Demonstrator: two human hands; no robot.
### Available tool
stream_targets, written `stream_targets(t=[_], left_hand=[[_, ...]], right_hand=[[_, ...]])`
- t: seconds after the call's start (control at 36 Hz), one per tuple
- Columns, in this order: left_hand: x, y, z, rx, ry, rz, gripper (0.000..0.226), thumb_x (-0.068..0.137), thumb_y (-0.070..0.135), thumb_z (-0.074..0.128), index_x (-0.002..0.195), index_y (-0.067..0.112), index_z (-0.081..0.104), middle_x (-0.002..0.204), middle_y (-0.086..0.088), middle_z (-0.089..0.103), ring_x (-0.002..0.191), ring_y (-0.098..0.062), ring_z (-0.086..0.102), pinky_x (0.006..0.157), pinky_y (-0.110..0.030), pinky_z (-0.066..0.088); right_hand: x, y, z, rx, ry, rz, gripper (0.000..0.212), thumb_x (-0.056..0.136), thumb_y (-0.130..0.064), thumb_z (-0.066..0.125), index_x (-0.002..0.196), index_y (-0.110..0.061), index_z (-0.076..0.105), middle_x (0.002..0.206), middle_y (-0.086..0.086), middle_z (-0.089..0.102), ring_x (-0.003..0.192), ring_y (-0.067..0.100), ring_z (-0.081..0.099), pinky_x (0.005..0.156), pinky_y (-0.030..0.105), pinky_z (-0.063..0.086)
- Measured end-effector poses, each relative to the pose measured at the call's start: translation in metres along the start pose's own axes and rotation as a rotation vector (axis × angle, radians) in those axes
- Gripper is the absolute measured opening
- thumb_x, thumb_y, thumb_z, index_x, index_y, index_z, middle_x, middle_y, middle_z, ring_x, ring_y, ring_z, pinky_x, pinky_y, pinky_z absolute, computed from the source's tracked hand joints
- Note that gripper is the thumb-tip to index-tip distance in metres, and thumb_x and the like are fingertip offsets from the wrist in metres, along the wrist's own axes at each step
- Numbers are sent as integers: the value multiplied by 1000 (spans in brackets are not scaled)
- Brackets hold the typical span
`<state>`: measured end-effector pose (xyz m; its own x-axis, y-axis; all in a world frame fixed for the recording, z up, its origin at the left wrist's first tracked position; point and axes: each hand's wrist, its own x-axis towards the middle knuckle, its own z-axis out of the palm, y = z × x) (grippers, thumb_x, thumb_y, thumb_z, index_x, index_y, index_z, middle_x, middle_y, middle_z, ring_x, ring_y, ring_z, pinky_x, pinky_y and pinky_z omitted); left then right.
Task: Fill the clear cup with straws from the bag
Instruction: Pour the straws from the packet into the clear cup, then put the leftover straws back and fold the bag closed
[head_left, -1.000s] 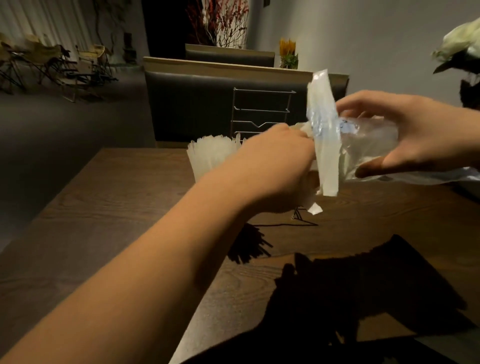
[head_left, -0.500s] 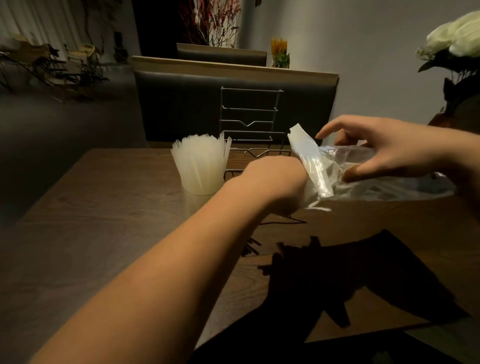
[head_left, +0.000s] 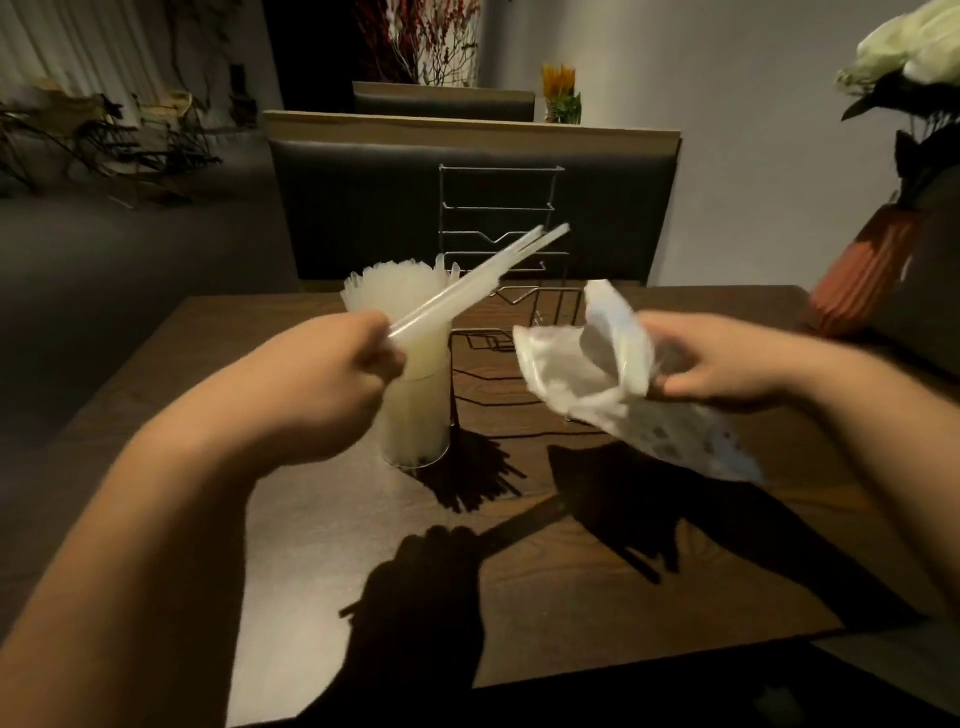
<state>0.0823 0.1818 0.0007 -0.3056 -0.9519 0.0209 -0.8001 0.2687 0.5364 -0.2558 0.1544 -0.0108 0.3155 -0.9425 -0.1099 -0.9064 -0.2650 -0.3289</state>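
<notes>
Straws (head_left: 475, 280) now out of bag (head_left: 587, 364), dark wooden table (head_left: 649, 587)

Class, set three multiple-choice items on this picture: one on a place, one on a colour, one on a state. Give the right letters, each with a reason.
1. Where does the cup stand?
A on the table
B on the floor
C on a chair

2. What colour is the vase?
A blue
B orange-red
C green

3. What does the left hand hold?
A nothing
B straws
C a spoon

Answers:
1 A, its base rests on the wood.
2 B, it looks orange-red.
3 B, the fingers close on them; the right hand holds the bag.
</notes>
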Motion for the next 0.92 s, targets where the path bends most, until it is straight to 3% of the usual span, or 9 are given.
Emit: stream_targets(t=[0.06, 0.19, 0.28, 0.39, 0.47, 0.58, 0.75, 0.81, 0.92], left_hand=[[-4, -13, -2, -48, 41, -14, 10, 103, 27, 51, 99, 24, 60, 98, -6, 64, 87, -20, 60, 75, -38, 51], [-2, -16, 4, -517, -43, -72, 19, 103, 29, 51, 105, 16, 64, 84, -3, 55, 67, -14, 49, 58, -26, 40], [3, -11, 15, -616, -84, -42, 21, 104, 27, 49, 103, 13, 64, 80, -3, 52, 65, -14, 46, 57, -25, 40], [7, -1, 31, -637, -91, 42, 17, 104, 27, 49, 100, 21, 64, 75, 3, 53, 62, -9, 48, 55, -23, 41], [12, 9, 44, -530, -19, 115, 15, 104, 24, 49, 107, 18, 63, 73, 5, 53, 63, -11, 48, 58, -29, 41], [13, 16, 52, -376, 151, 162, 17, 104, 21, 48, 113, 13, 60, 85, 3, 58, 71, -8, 50, 68, -32, 42], [9, 6, 44, -342, 136, 200, 24, 100, 34, 53, 121, 23, 58, 89, 8, 61, 79, -11, 61, 75, -36, 55], [6, -1, 38, -323, 135, 213, 31, 94, 42, 59, 122, 29, 57, 95, 10, 63, 84, -4, 64, 73, -26, 57], [8, -28, 28, -436, 538, 274, 15, 94, 31, 65, 107, 23, 65, 92, 4, 66, 82, -10, 66, 71, -27, 56]], right_hand=[[8, -5, 24, -136, 11, -3, 53, 84, -20, 70, 130, -33, 48, 126, -10, 56, 115, 10, 53, 98, 31, 43], [17, -30, 40, -101, -93, -7, 105, 69, -50, 81, 150, -35, 16, 134, -17, 33, 128, 8, 31, 110, 37, 35], [12, -60, 23, 81, 81, -93, 101, 63, -63, 72, 148, -31, 29, 139, -13, 42, 124, 4, 42, 108, 34, 41], [10, -109, 19, 865, 256, -175, 71, 67, -48, 70, 130, -23, 51, 114, -5, 66, 106, 11, 65, 87, 30, 54], [21, -136, 28, 1501, 230, -159, 52, 78, -43, 66, 119, -14, 56, 99, 6, 72, 103, 24, 69, 93, 42, 53], [35, -159, 39, 1911, 256, -69, 29, 94, -39, 56, 94, -11, 63, 74, 3, 67, 78, 18, 66, 86, 36, 52], [55, -163, 36, 1759, 431, -140, 26, 95, -41, 56, 81, -19, 51, 57, -6, 39, 50, 10, 38, 53, 26, 37], [57, -159, 23, 1695, 567, -155, 30, 95, -43, 54, 77, -20, 49, 53, -7, 35, 45, 9, 32, 44, 24, 31], [63, -154, 3, 1699, 755, -208, 39, 98, -43, 47, 68, -19, 45, 49, -5, 33, 42, 11, 26, 41, 25, 26]])
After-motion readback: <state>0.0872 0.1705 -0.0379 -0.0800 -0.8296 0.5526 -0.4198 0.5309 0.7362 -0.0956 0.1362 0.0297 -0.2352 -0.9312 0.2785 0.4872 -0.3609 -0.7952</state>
